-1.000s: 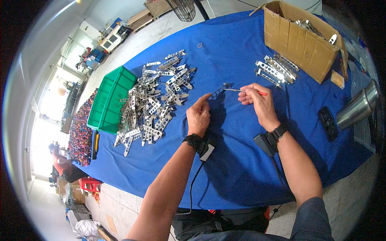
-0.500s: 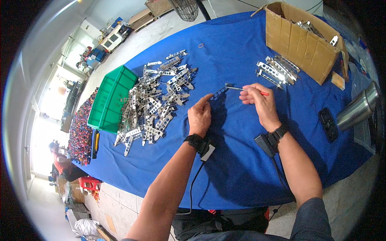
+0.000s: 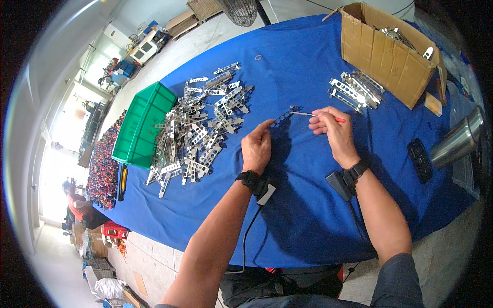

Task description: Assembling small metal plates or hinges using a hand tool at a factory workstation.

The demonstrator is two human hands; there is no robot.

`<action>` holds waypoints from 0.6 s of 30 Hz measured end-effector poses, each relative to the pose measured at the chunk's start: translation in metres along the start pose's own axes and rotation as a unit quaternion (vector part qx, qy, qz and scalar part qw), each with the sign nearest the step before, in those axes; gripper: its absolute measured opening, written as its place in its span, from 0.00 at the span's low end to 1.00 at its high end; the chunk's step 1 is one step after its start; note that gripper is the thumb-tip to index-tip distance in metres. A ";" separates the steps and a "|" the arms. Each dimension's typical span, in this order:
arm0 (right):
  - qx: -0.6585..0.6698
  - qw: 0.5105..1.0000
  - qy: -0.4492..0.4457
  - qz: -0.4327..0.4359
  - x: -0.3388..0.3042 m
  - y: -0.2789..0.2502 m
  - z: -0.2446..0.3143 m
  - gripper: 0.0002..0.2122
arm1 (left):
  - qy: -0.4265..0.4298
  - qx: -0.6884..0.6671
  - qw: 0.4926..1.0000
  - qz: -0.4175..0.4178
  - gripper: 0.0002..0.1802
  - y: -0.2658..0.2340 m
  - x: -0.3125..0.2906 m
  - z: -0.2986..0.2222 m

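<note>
My left hand [image 3: 257,148] is closed, pinching the near end of a perforated metal strip [image 3: 282,119] between thumb and forefinger. The strip slants up and away to the right over the blue cloth. In my right hand [image 3: 336,134] is a slim screwdriver [image 3: 304,113] with a red handle, its shaft pointing left. The tip meets or nearly meets the strip's far end; contact is too small to make out. Left of my hands lies a loose heap of similar metal strips [image 3: 197,136]. A smaller, more orderly bunch of strips [image 3: 354,91] lies beyond my right hand.
A green plastic bin [image 3: 134,134] tilts beside the heap. An open cardboard box [image 3: 385,60] with metal parts stands at the far right. A black object [image 3: 419,160] and a steel cylinder [image 3: 457,137] sit at the right. A small ring [image 3: 258,57] lies on the far cloth.
The view has shifted very slightly. Both hands keep nearly the same pose, still holding the metal strip and the screwdriver.
</note>
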State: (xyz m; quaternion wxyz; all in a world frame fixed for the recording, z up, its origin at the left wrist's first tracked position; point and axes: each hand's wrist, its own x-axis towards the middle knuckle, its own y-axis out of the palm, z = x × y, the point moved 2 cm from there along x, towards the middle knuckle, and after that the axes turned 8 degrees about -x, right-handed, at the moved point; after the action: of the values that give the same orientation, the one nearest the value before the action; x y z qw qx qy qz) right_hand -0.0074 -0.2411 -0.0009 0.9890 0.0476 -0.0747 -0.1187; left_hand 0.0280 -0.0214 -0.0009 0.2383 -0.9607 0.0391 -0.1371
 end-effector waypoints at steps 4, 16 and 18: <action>0.011 1.000 -0.006 0.010 -0.001 -0.003 0.000 0.12 | 0.003 0.001 1.000 -0.013 0.14 0.001 0.000 -0.004; -0.006 0.999 -0.001 0.033 -0.003 0.005 0.004 0.12 | -0.003 0.006 1.000 -0.009 0.14 0.000 0.000 -0.004; -0.004 0.999 0.006 0.037 -0.003 0.004 0.003 0.12 | 0.010 0.017 1.000 -0.013 0.14 0.000 -0.001 -0.006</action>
State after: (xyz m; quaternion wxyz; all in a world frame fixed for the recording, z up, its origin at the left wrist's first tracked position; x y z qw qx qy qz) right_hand -0.0098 -0.2370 0.0025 0.9933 0.0417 -0.0701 -0.0822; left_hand 0.0256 -0.0242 0.0042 0.2522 -0.9555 0.0269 -0.1505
